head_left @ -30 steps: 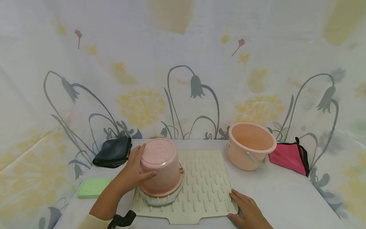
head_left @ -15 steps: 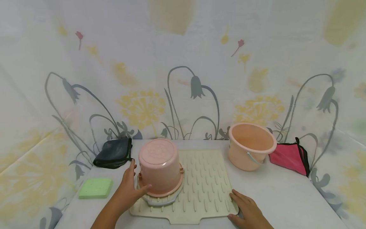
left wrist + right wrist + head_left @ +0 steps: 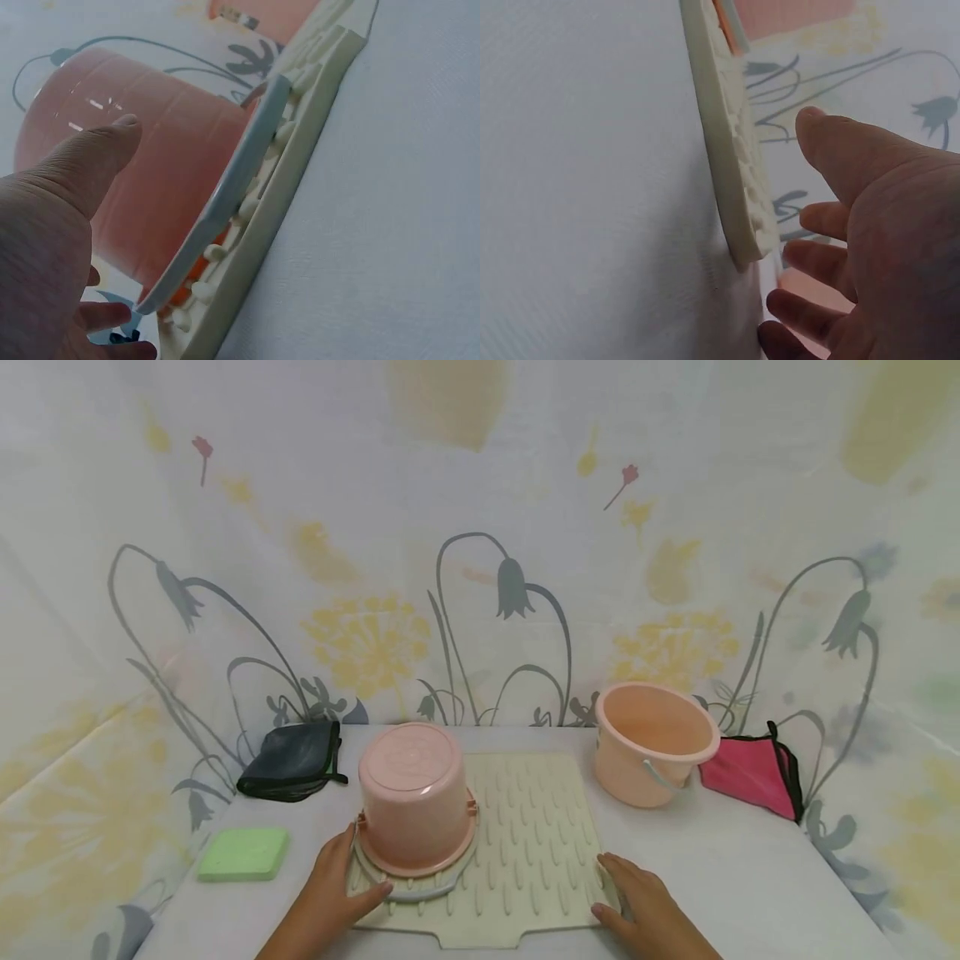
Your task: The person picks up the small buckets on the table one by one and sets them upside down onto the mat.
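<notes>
A pink bucket (image 3: 415, 814) stands upside down on the left half of a cream draining board (image 3: 534, 827) with raised pegs. Its grey handle (image 3: 427, 895) lies around the rim on the board. Beside the board's left edge is my left hand (image 3: 327, 885), thumb spread toward the front and fingers extended, gripping nothing. In the left wrist view, the thumb (image 3: 105, 154) appears in front of the bucket's wall. My right hand (image 3: 643, 903) is at the board's right front corner, fingers loosely spread; whether they touch the edge I cannot tell.
A peach bucket (image 3: 654, 752) stands upright at the back right, beside a folded red cloth (image 3: 752, 774) with black trim. To the left lie a dark folded cloth (image 3: 291, 760) and a green sponge-like block (image 3: 243, 853). A flower-printed curtain (image 3: 480, 635) hangs behind the white table.
My left hand has come off the upturned bucket's side and moved down toward the board's left edge. The right hand remains near the right front corner; the bucket stays on the board.
</notes>
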The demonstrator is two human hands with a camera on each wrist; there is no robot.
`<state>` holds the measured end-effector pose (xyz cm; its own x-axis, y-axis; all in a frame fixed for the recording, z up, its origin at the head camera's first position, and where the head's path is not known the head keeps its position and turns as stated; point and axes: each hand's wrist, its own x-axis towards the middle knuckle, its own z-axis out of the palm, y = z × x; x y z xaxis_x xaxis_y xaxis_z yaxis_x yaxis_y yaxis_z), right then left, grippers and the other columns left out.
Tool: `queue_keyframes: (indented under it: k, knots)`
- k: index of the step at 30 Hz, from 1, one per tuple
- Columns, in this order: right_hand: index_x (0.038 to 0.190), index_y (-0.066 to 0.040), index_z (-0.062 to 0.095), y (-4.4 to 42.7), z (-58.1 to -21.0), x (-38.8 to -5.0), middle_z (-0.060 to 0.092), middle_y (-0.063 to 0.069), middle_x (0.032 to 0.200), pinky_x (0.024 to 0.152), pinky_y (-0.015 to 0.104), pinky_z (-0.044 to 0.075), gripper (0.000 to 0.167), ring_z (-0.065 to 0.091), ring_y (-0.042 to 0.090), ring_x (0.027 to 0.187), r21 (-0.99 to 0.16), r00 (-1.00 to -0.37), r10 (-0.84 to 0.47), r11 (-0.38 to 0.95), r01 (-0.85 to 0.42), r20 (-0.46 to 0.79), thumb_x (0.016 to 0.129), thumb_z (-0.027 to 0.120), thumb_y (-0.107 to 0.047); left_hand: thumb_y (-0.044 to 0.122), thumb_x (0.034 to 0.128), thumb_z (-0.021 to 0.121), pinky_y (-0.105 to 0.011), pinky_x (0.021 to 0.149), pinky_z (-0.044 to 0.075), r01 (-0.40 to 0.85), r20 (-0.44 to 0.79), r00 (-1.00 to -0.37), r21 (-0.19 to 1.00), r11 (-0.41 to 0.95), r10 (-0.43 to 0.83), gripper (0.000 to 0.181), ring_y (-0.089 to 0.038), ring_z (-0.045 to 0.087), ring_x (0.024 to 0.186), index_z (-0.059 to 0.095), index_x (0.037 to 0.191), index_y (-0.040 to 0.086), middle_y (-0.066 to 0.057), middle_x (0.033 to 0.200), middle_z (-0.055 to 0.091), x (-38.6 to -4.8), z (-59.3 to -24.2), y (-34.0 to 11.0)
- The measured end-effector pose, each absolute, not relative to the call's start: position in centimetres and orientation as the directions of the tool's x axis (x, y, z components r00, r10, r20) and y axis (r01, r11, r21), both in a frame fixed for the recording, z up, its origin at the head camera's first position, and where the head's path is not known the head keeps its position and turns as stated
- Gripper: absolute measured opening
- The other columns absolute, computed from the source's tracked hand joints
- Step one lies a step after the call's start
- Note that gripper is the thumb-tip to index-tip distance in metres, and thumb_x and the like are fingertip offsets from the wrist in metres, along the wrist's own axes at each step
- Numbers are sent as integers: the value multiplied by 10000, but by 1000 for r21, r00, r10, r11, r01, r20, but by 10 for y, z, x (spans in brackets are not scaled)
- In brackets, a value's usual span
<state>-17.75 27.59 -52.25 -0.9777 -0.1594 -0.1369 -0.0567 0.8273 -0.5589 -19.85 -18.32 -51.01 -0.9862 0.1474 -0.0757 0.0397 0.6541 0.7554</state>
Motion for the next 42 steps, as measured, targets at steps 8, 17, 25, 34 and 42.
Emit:
queue_keyframes:
  k: [8, 17, 25, 34, 42]
  knots:
    - [1529, -73, 501, 284, -500, -180, 527, 160, 1538, 1136, 679, 385, 737, 470, 422, 1434, -517, -990, -109, 855, -46, -92, 963, 718, -492, 485, 834, 863, -692, 1112, 394, 88, -51, -983, 713, 696, 177, 1126, -529, 395, 1448, 251, 1637, -13, -316, 1579, 381, -193, -524, -186]
    - [1486, -71, 561, 298, -470, -182, 580, 142, 1494, 1106, 657, 435, 615, 523, 407, 1392, -386, -980, -159, 902, -194, 122, 974, 745, -357, 503, 777, 876, -657, 1073, 452, 230, 73, -970, 594, 771, 233, 1081, -511, 525, 1335, 403, 1525, -118, -323, 1479, 502, -189, -538, -194]
    - [1499, -100, 553, 304, -436, -192, 572, 159, 1506, 1097, 690, 419, 602, 507, 444, 1386, -321, -960, -172, 917, -237, 220, 996, 715, -387, 583, 764, 868, -698, 1103, 398, 155, -33, -976, 599, 786, 217, 1221, -585, 430, 1390, 321, 1532, -193, -402, 1529, 396, -191, -546, -198]
    - [1536, -71, 511, 310, -406, -204, 517, 239, 1539, 1101, 723, 384, 621, 452, 509, 1414, -274, -937, -176, 925, -263, 302, 1015, 690, -357, 628, 762, 850, -694, 1123, 378, 104, -72, -981, 587, 803, 180, 1246, -565, 412, 1415, 309, 1550, -171, -365, 1554, 393, -191, -545, -198]
    - [1523, 1, 470, 319, -396, -222, 518, 264, 1492, 1096, 721, 376, 680, 451, 507, 1386, -285, -941, -162, 926, -249, 296, 1054, 591, -476, 656, 748, 847, -701, 1122, 372, 82, -87, -983, 574, 815, 160, 1256, -568, 402, 1419, 329, 1551, -159, -349, 1557, 402, -190, -545, -197]
